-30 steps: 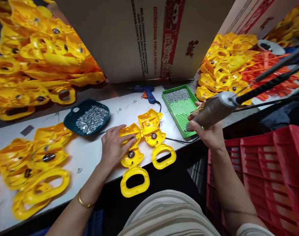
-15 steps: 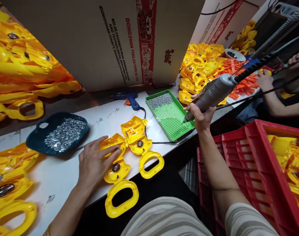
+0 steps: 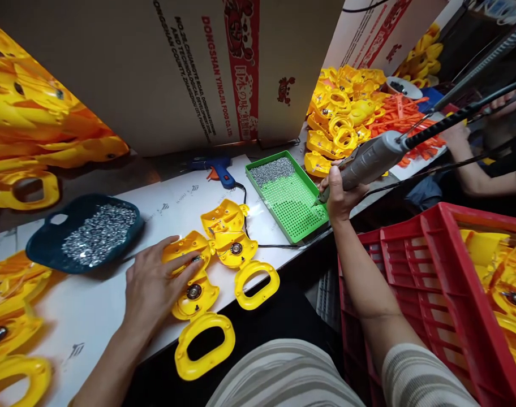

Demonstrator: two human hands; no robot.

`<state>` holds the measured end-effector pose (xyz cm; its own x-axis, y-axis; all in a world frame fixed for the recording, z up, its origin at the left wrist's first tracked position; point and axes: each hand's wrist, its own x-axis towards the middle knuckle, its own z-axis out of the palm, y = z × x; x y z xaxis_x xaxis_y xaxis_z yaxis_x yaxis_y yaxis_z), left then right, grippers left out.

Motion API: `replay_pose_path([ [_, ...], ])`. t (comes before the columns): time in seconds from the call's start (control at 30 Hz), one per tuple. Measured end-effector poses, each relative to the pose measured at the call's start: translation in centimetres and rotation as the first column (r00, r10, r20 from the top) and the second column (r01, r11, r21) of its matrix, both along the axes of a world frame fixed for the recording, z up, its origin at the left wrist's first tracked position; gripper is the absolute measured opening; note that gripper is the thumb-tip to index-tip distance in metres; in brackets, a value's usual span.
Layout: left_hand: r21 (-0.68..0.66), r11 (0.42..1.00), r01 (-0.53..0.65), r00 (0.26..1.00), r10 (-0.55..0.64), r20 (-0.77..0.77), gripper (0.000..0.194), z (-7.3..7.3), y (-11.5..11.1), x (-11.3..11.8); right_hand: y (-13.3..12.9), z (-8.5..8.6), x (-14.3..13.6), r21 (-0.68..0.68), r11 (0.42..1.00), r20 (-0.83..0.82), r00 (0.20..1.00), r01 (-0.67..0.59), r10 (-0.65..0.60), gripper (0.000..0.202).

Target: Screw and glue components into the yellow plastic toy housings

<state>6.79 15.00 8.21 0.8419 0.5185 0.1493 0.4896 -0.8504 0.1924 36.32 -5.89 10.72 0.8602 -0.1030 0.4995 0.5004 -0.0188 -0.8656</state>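
My left hand lies on the left half of an open yellow plastic shell, its fingers stretched out over the upper part. Round dark speaker-like discs sit in the shells, and a yellow ring handle hangs off the near end, past the table edge. Right beside it lies a second yellow shell with its own ring handle. My right hand is wrapped round a grey electric screwdriver. Its bit points down at the perforated green tray, where small silver screws are heaped at the far end.
A dark teal dish of metal screws stands left. A blue glue gun lies behind the shells. Large cartons wall the back. A red crate stands right. More yellow shells and a co-worker's arm are beyond.
The view has shifted slightly, so the table's things appear further left. My right hand and the screwdriver stay over the tray, with the bit a little lower. My left hand keeps its place on the shell.
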Motion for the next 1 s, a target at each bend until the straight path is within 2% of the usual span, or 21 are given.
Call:
replay_pose_path([
  [0.13,-0.025,1.0,-0.004,1.0,0.005,0.007,0.025,0.1,-0.1,0.1,0.0,0.0,-0.2,0.02,1.0,-0.013,1.0,-0.013,0.013,0.029],
  [0.3,-0.051,0.999,-0.011,1.0,0.011,0.008,0.025,0.2,-0.1,0.1,-0.1,-0.2,-0.2,-0.022,1.0,-0.018,1.0,-0.013,0.012,0.029],
  [0.57,-0.005,1.0,0.007,1.0,-0.007,0.009,0.024,-0.1,0.1,0.0,0.0,-0.3,0.1,0.114,0.99,0.019,0.996,-0.088,0.086,0.027],
  [0.67,0.029,0.999,0.027,1.0,-0.027,-0.01,0.029,-0.2,0.2,-0.1,0.0,-0.4,0.1,0.137,0.987,0.01,0.996,-0.084,0.083,0.027],
  [0.9,0.066,0.995,0.068,0.998,-0.067,-0.021,0.031,-0.6,0.5,-0.2,-0.1,-1.1,0.4,0.092,0.993,0.024,0.997,-0.075,0.073,0.027],
  [1.0,0.056,0.997,0.061,0.998,-0.061,-0.007,0.027,-0.6,0.4,-0.1,-0.1,-0.8,0.3,0.087,0.993,0.018,0.996,-0.085,0.084,0.03],
])
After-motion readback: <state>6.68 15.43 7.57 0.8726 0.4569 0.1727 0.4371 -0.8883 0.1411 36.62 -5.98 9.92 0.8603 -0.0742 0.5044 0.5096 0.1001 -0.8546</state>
